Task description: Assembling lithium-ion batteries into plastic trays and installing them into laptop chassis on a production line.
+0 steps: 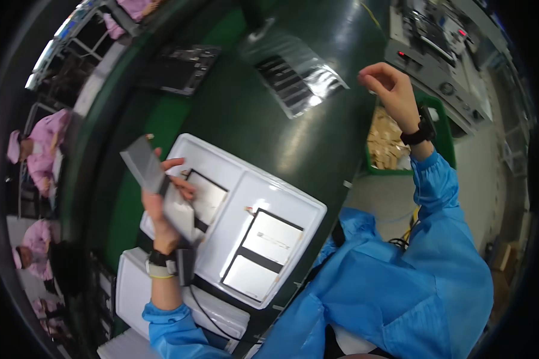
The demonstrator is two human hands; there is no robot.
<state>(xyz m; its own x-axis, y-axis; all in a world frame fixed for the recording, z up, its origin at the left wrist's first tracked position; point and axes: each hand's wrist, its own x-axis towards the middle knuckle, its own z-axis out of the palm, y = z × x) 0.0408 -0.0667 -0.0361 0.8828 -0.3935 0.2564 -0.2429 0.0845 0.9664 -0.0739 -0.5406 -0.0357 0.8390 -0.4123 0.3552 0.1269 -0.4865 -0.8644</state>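
Observation:
My left hand (pixel 161 206) holds a flat grey rectangular panel (pixel 145 170) tilted up over the left end of a white foam tray (pixel 281 191). In the tray lie two flat silvery panels with black bands: one (pixel 205 197) under my left hand, one (pixel 263 252) in the right compartment. My right hand (pixel 389 90) is raised far to the right, above the table's edge, fingers curled loosely with nothing visible in them. Both arms wear blue sleeves and black wrist straps.
A dark green table (pixel 251 119) carries a shiny plastic bag with a dark part (pixel 293 75) and a black tray (pixel 182 66) at the back. A green bin of tan pieces (pixel 389 140) stands right. More white trays (pixel 179 305) are stacked near me. People in pink sit left.

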